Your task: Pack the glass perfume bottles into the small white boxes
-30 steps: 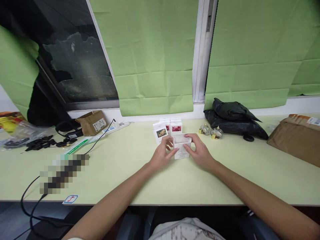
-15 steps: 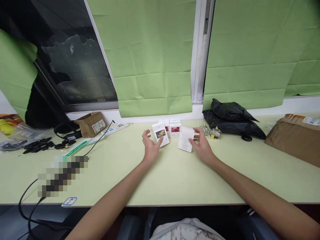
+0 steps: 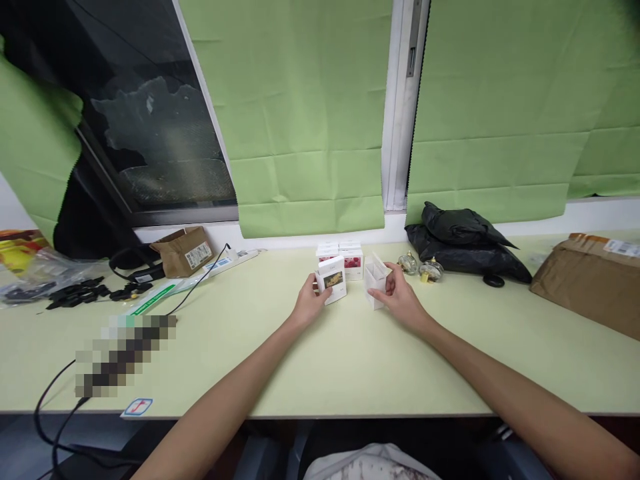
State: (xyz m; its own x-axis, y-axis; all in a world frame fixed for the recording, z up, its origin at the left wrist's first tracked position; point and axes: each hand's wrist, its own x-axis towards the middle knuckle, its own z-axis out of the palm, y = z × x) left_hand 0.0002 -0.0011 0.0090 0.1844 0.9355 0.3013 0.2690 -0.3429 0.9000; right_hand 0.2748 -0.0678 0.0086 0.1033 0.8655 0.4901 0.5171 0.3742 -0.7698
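Observation:
My left hand (image 3: 309,306) grips a small white box with a yellow-brown picture (image 3: 333,280), holding it upright on the pale green table (image 3: 320,360). My right hand (image 3: 397,301) holds an open plain white carton (image 3: 375,279) just to the right of it. Behind them stand several small white boxes with red pictures (image 3: 353,261), grouped near the wall. Two small glass bottles with gold caps (image 3: 424,267) sit right of the carton.
A black plastic bag (image 3: 463,243) lies at the back right, and a brown parcel (image 3: 593,280) at the far right. At the left are a small cardboard box (image 3: 184,251), a power strip (image 3: 227,259), black cables and black parts (image 3: 75,291).
Both hands first held the white carton together. The left hand let go, reached left and took hold of the pictured box, while the right hand carried the carton to the right and back.

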